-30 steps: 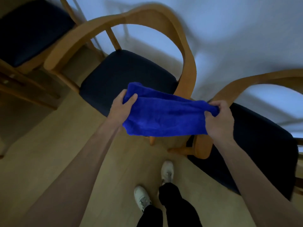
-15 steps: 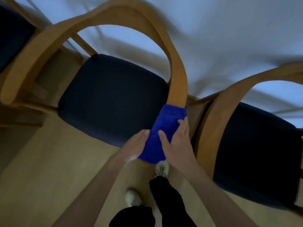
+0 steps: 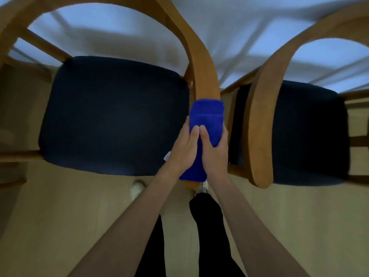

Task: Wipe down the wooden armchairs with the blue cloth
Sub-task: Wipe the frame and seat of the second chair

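The blue cloth (image 3: pixel 206 114) is wrapped over the front end of the right armrest (image 3: pixel 203 72) of the left wooden armchair. My left hand (image 3: pixel 184 146) grips the cloth and armrest from the left side, and my right hand (image 3: pixel 214 150) grips them from the right, thumbs side by side on top. The armrest's tip (image 3: pixel 190 184) shows just below the cloth. A second wooden armchair (image 3: pixel 261 124) with a dark seat stands to the right.
The left chair's dark navy seat (image 3: pixel 113 114) lies left of my hands. A narrow gap separates the two chairs. Pale wooden floor (image 3: pixel 69 216) spreads below, with my legs and white shoes (image 3: pixel 136 191) close to the chair front. A white wall is behind.
The cloth went from being stretched in the air between both hands to draped on the armrest. Both hands have closed round it, and I have come nearer to the chair.
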Available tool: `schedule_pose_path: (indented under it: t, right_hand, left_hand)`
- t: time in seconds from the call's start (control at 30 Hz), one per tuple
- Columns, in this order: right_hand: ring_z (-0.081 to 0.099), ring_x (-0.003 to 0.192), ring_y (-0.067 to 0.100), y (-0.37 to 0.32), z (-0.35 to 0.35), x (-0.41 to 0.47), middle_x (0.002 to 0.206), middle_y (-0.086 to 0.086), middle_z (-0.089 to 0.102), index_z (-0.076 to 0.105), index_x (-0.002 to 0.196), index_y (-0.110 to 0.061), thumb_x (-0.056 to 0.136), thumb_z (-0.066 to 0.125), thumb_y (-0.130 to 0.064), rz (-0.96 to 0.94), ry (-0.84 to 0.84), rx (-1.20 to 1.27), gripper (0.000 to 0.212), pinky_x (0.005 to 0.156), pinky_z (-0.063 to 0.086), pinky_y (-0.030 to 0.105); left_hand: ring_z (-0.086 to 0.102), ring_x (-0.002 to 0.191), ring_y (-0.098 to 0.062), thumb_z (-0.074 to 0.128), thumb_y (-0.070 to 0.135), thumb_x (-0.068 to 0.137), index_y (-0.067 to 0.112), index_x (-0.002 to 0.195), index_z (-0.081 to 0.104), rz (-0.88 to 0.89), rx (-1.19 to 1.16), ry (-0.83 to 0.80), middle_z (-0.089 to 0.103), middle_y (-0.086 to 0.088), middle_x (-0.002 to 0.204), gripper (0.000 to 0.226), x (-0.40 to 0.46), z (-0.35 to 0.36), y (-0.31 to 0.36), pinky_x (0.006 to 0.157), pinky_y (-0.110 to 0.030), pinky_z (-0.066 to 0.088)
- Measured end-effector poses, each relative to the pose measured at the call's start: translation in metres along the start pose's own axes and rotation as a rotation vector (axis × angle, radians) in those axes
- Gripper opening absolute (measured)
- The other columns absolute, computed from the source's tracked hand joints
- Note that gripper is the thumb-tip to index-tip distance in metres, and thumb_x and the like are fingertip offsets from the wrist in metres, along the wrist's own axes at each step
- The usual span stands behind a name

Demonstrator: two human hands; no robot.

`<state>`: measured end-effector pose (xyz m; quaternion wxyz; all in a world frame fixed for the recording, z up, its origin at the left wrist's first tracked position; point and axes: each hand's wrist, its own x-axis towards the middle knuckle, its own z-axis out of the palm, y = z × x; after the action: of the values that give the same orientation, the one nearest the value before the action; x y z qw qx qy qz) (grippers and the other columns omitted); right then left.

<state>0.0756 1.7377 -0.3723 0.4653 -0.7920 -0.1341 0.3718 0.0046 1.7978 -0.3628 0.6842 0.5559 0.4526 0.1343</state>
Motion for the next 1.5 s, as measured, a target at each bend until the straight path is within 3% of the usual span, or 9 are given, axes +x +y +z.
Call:
schedule_pose_path:
  t: [0.2, 0.37, 0.53, 0.6, 0.73, 0.9, 1.23, 1.37, 1.5]
  right_hand:
    - [0.061, 0.106, 0.000, 0.022, 0.012, -0.046, 0.123, -0.018, 0.060, 0.030, 0.147, -0.036, 0.091, 0.059, -0.055, -0.031, 0.101, 0.027, 0.066, 0.092, 0.055, 0.033]
    - [0.060, 0.113, 0.014, 0.036, 0.015, -0.077, 0.128, -0.005, 0.058, 0.030, 0.148, -0.024, 0.095, 0.058, -0.045, -0.098, 0.124, -0.027, 0.064, 0.095, 0.052, 0.038]
    - [0.026, 0.143, 0.022, 0.014, 0.023, -0.049, 0.162, 0.003, 0.007, -0.005, 0.155, -0.031, 0.091, 0.048, -0.066, -0.112, 0.186, -0.342, 0.090, 0.113, 0.036, 0.042]
    - [0.021, 0.145, 0.034, -0.001, 0.026, -0.017, 0.163, 0.010, -0.003, -0.006, 0.155, -0.027, 0.087, 0.046, -0.070, -0.109, 0.211, -0.532, 0.095, 0.111, 0.033, 0.050]
    - [0.024, 0.144, 0.039, -0.034, 0.031, 0.042, 0.163, 0.017, 0.002, 0.002, 0.156, -0.015, 0.085, 0.044, -0.070, -0.162, 0.223, -0.754, 0.099, 0.107, 0.039, 0.053]
    - [0.043, 0.122, 0.037, -0.008, 0.027, -0.004, 0.162, 0.017, 0.007, 0.008, 0.156, -0.030, 0.080, 0.058, -0.056, -0.417, 0.208, -0.858, 0.094, 0.082, 0.049, 0.038]
    - [0.040, 0.127, 0.035, 0.026, 0.030, -0.063, 0.159, 0.017, 0.009, 0.004, 0.156, -0.034, 0.075, 0.071, -0.049, -0.227, 0.194, -0.743, 0.107, 0.089, 0.044, 0.036]
    - [0.042, 0.124, 0.036, -0.022, 0.024, 0.023, 0.157, 0.016, 0.012, -0.003, 0.153, -0.038, 0.077, 0.064, -0.057, -0.288, 0.151, -0.808, 0.103, 0.081, 0.039, 0.036]
    - [0.044, 0.119, 0.034, -0.050, 0.031, 0.069, 0.152, 0.015, 0.020, 0.000, 0.155, -0.036, 0.079, 0.062, -0.056, -0.302, 0.103, -0.854, 0.100, 0.080, 0.050, 0.040]
  left_hand:
    - [0.047, 0.119, 0.012, 0.025, 0.039, 0.106, 0.036, 0.143, 0.035, 0.040, -0.019, -0.037, 0.051, 0.036, 0.126, 0.038, -0.044, -0.006, -0.031, 0.090, 0.000, 0.035]
    - [0.039, 0.134, 0.002, 0.024, 0.038, 0.107, 0.027, 0.150, 0.030, 0.020, -0.048, -0.045, 0.045, 0.024, 0.142, 0.045, -0.082, -0.009, -0.060, 0.105, -0.010, 0.032]
    - [0.032, 0.135, 0.009, 0.028, 0.037, 0.104, 0.037, 0.149, 0.029, -0.116, -0.050, -0.021, 0.033, 0.025, 0.149, 0.045, -0.066, -0.029, -0.067, 0.117, -0.029, 0.027]
    - [0.033, 0.130, 0.015, 0.031, 0.029, 0.105, 0.039, 0.147, 0.031, -0.141, -0.003, 0.043, 0.033, 0.025, 0.149, 0.044, -0.053, -0.043, -0.067, 0.113, -0.018, 0.027]
    - [0.038, 0.132, 0.006, 0.044, 0.028, 0.102, 0.040, 0.149, 0.028, -0.136, 0.135, 0.114, 0.040, 0.014, 0.148, 0.051, -0.038, -0.069, -0.069, 0.103, -0.013, 0.030]
    - [0.042, 0.128, 0.002, 0.054, 0.021, 0.097, 0.040, 0.149, 0.027, -0.079, 0.301, 0.158, 0.047, 0.009, 0.143, 0.062, -0.030, -0.087, -0.069, 0.102, -0.019, 0.034]
    - [0.049, 0.120, 0.002, 0.053, 0.017, 0.095, 0.035, 0.148, 0.033, -0.066, 0.296, 0.262, 0.053, 0.012, 0.133, 0.059, -0.028, -0.078, -0.059, 0.107, -0.028, 0.038]
    - [0.051, 0.099, 0.022, 0.052, 0.014, 0.096, 0.033, 0.148, 0.032, -0.043, 0.326, 0.244, 0.054, 0.009, 0.134, 0.059, -0.033, -0.083, -0.063, 0.082, 0.000, 0.037]
    - [0.050, 0.089, 0.026, 0.053, 0.014, 0.095, 0.030, 0.149, 0.031, -0.007, 0.354, 0.238, 0.054, 0.007, 0.132, 0.060, -0.037, -0.086, -0.063, 0.072, 0.006, 0.034]
